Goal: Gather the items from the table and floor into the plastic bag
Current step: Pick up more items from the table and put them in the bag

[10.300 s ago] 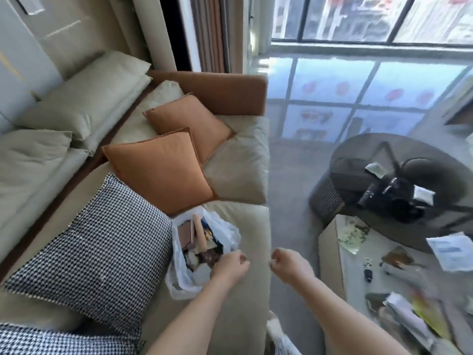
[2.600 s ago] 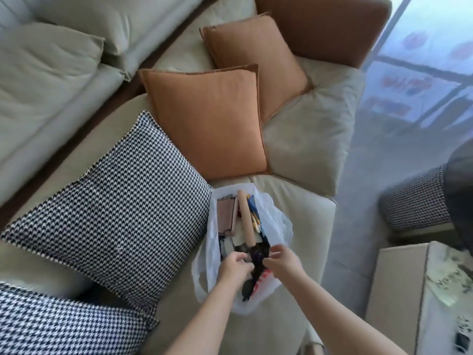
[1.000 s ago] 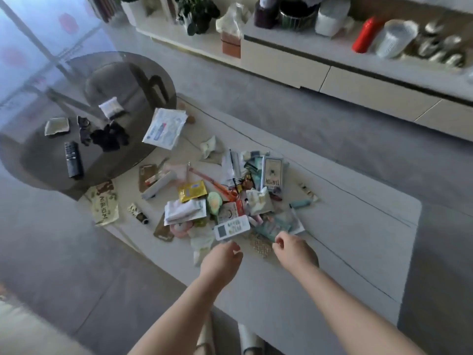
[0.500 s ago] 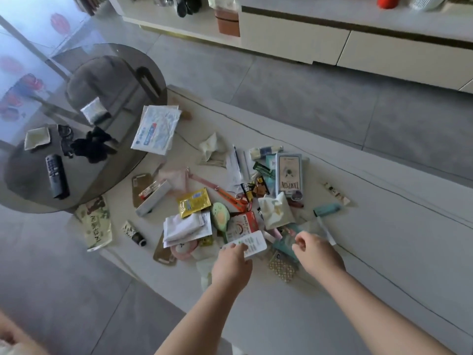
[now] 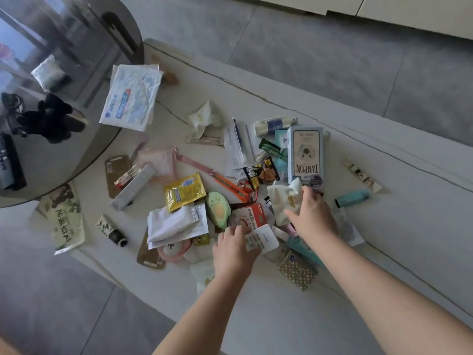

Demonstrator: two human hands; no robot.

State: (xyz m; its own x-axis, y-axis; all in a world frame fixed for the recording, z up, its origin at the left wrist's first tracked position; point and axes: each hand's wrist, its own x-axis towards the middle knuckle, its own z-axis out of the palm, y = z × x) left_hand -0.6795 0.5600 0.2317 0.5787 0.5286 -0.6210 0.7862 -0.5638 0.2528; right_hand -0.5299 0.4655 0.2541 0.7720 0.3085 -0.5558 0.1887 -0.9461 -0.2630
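Many small items lie heaped on the pale low table (image 5: 384, 226). My left hand (image 5: 233, 249) pinches a white labelled card (image 5: 262, 239) at the near edge of the heap. My right hand (image 5: 312, 216) grips a crumpled white wrapper (image 5: 282, 201) between thumb and fingers. Around them lie a tampon box (image 5: 304, 155), an avocado-shaped piece (image 5: 217, 208), a yellow sachet (image 5: 184, 192), a red and white box (image 5: 249, 216) and a teal tube (image 5: 353, 197). The plastic bag is out of view.
A round dark glass table (image 5: 64, 149) overlaps the left end, carrying a black object (image 5: 48, 119) and a remote (image 5: 7, 162). A large white pouch (image 5: 130, 98) lies at its rim. Grey floor (image 5: 332, 60) surrounds the table; a pale cabinet (image 5: 384, 8) runs along the top.
I turned from the sofa and bag to the table. Over the last half second my right hand moved forward onto the crumpled wrapper and closed on it; my left hand stays at the white card.
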